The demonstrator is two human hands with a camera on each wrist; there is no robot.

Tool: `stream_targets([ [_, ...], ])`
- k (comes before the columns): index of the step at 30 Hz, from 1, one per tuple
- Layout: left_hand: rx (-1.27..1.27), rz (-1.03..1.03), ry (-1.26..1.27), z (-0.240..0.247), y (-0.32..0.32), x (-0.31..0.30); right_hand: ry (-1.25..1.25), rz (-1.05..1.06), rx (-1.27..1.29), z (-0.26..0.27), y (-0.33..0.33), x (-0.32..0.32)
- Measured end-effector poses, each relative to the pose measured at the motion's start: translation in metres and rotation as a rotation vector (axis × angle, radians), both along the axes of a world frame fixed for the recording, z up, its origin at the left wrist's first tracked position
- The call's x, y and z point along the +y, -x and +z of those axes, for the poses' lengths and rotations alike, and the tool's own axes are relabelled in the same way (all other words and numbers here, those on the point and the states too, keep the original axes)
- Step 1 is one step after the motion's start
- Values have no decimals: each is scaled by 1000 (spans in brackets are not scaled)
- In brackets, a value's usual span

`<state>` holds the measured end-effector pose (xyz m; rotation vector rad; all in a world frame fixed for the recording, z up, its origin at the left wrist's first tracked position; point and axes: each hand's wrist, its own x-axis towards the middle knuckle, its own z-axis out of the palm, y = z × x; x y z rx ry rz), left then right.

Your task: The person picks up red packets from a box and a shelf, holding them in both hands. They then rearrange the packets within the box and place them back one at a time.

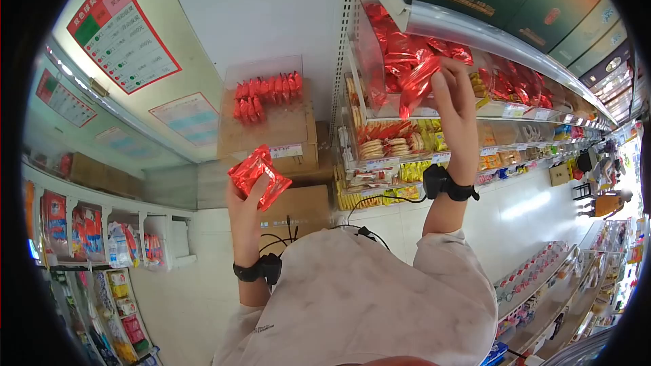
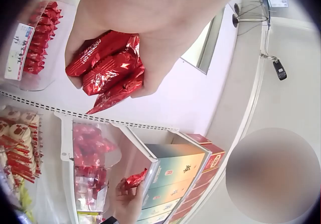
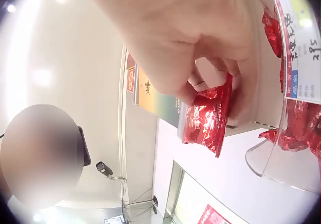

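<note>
My left hand [image 1: 244, 220] grips several shiny red foil snack packets [image 2: 113, 66], bunched between thumb and fingers in the left wrist view. Up at the shelf on the right, my right hand [image 1: 458, 105] pinches a single red foil snack packet [image 3: 208, 116] by its end. That packet is in front of a clear bin [image 1: 366, 54] of loose red packets. Beyond my left hand, a clear tray holds neat rows of similar red packets [image 1: 274, 88] on top of a cardboard box [image 1: 298, 152].
Below the bin, shelves carry round biscuits [image 1: 383, 148] and yellow packets. Large green gift boxes [image 1: 468, 0] stand on the shelf above. A glass cabinet with a printed chart [image 1: 125, 30] is at the left. Cables run from both wrist bands, and a person [image 1: 605, 203] is far right.
</note>
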<state>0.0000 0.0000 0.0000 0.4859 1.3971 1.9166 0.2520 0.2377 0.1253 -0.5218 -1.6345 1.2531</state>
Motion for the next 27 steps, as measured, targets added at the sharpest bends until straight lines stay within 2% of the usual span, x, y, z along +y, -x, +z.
stream_targets([
  [3, -59, -10, -15, -2, -16, -3, -46, 64, -99, -11, 7, -18],
  [5, -62, -27, -72, -5, -11, 4, -84, 128, -59, -29, 25, -26],
  [7, -177, -70, -83, 6, -5, -2, 12, 203, -75, -39, 46, -43],
  [10, -159, -108, -62, 10, -2, -9, 184, 379, -81, -50, 65, -63],
  [14, -160, -105, -143, 6, -4, 0, 179, 493, -172, -67, 89, -71],
  [20, -145, -78, -187, 7, -4, -8, 256, 561, -195, -68, 103, -80],
  [27, -107, -54, -187, 2, -2, -9, 221, 582, -232, -65, 104, -77],
])
